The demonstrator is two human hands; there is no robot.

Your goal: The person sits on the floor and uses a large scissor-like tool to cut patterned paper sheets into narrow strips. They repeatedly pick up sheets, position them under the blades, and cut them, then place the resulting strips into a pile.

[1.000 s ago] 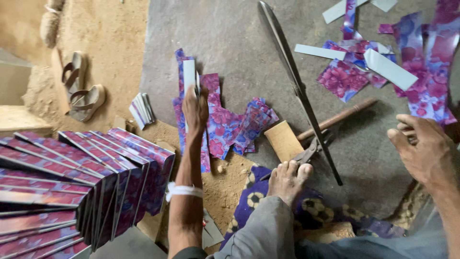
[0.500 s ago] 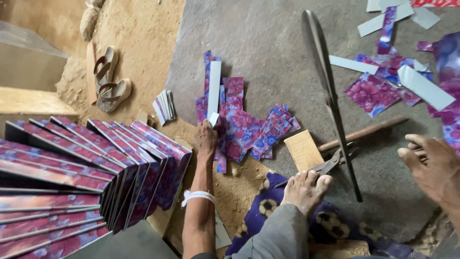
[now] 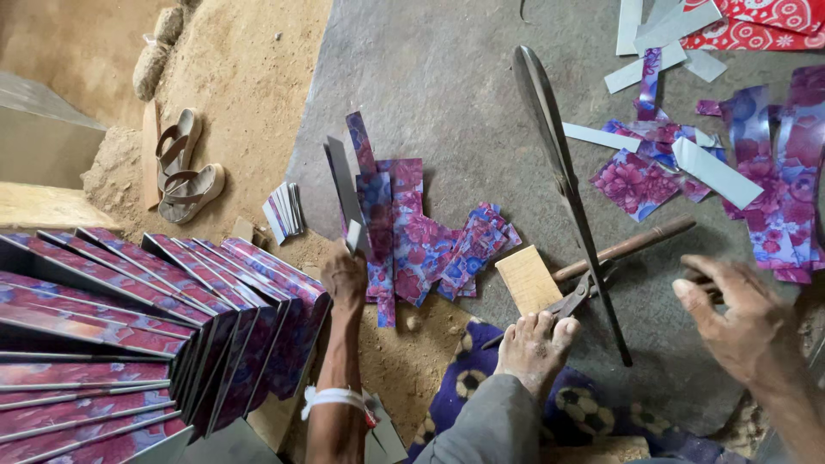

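Note:
My left hand (image 3: 345, 277) reaches forward and pinches the near end of a long grey-backed strip (image 3: 342, 182), which lies along the left edge of a pile of floral cut strips (image 3: 412, 230). A white band (image 3: 335, 397) circles that wrist. At the right, my right hand (image 3: 730, 320) hovers with curled fingers just past the wooden handle (image 3: 627, 247) of large floor shears (image 3: 559, 163). Whether it grips anything is unclear. My bare foot (image 3: 537, 348) rests on the shears' lower arm, beside a small wooden block (image 3: 527, 279).
A fanned stack of floral-printed sheets (image 3: 129, 326) fills the lower left. A pair of sandals (image 3: 185, 167) and a small bundle of cut pieces (image 3: 284, 210) lie on sandy ground. Scattered floral and grey offcuts (image 3: 730, 167) cover the upper right. A blue patterned cloth (image 3: 481, 395) lies under my leg.
My left hand has drawn back toward me, from the middle of the floral pile to its near edge, still pinching the strip. The view has shifted. The right hand has barely moved.

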